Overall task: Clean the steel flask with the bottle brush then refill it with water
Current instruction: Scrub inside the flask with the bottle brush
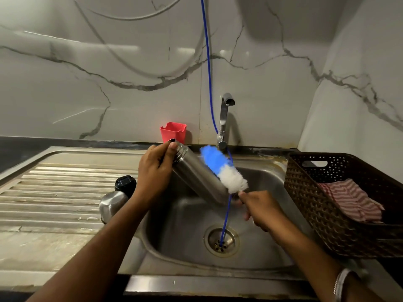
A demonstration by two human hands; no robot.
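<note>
Left hand (156, 168) has its grip clamped round the neck of the steel flask (199, 178), tilted over the sink (257, 261); right hand (260, 209) grips the bottle brush (224, 168), lying along the flask's outside. Scrubbing appears under way. Tap (224, 118) at 12 o'clock is dry, so rinse and refill remain.

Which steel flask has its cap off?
The steel flask tilted over the sink, gripped by the left hand. The other flask, behind that forearm on the drainboard, wears its black cap.
</note>
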